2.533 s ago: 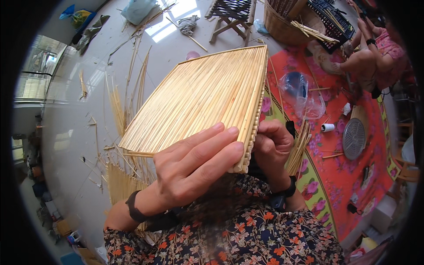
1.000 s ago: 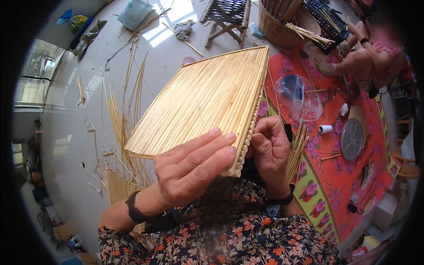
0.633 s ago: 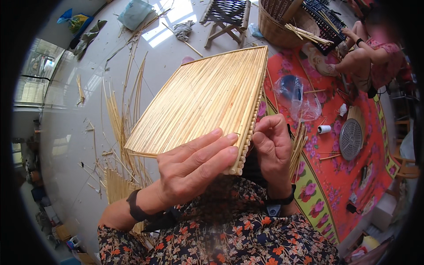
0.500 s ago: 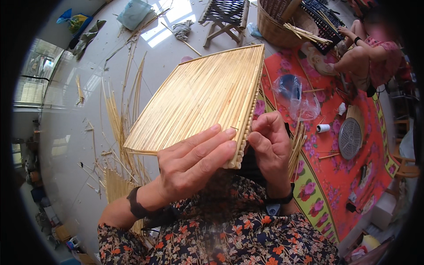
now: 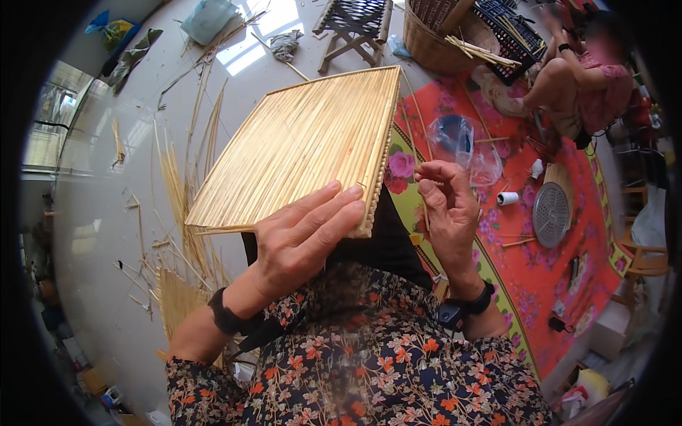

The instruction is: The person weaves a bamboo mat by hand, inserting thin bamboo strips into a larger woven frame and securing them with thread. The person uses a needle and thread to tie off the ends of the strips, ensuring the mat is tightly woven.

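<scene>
Red cloth [image 5: 522, 287] is spread beyond the right fingers [image 5: 446, 170], curled close, perhaps on thread. Stalk panel [image 5: 305, 135] is held under straight left fingers [image 5: 323, 226]; by overpulling, stalks [image 5: 266, 174] could be split.

Reed panel [image 5: 302, 145]: underside hidden | right fingers [image 5: 439, 170]: pinch unclear | basket [image 5: 428, 44]: top cut off

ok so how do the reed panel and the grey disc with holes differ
The reed panel is four-sided, the disc round. The panel is straw-yellow and ribbed; the disc is grey and perforated. The left hand lies across the panel, while neither hand touches the disc. Both look flat.
</scene>
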The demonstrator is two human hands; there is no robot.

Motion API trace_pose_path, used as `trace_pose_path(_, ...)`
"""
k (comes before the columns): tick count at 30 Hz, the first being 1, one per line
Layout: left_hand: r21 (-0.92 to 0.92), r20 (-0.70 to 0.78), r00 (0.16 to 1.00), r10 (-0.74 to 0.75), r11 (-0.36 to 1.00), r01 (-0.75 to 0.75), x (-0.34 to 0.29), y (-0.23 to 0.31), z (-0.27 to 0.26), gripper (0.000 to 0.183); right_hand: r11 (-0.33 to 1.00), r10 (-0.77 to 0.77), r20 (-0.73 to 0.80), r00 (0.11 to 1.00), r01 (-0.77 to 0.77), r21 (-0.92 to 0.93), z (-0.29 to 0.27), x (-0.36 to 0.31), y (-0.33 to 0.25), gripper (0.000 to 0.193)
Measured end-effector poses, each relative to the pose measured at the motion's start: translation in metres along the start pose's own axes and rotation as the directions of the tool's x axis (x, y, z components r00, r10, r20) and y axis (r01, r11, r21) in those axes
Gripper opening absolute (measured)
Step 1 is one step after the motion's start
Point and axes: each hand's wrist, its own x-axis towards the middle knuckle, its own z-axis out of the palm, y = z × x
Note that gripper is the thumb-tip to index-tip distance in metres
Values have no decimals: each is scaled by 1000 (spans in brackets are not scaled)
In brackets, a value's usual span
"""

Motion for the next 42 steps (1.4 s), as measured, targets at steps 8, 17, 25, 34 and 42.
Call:
trace_pose_path(8,38,31,999,29,999,-30,-23,7,4,34,848,-404,551,731,525,-75,13,38,-33,12)
trace_pose_path(17,83,52,998,44,995,-48,-45,13,0,30,644,-499,797,340,761,79,30,59,-14,15)
trace_pose_path(25,18,100,995,-2,1000,1,-53,9,2,29,552,-728,623,287,785,283,51,47,-37,18)
trace_pose_path(34,115,11,1000,29,993,-30,-42,-2,1,34,966,-204,255,945,152,208,9,83,-15,18)
trace_pose_path(42,111,62,996,61,991,-67,-51,3,19,39,838,442,354,824,-520,165,-1,-7,20,31)
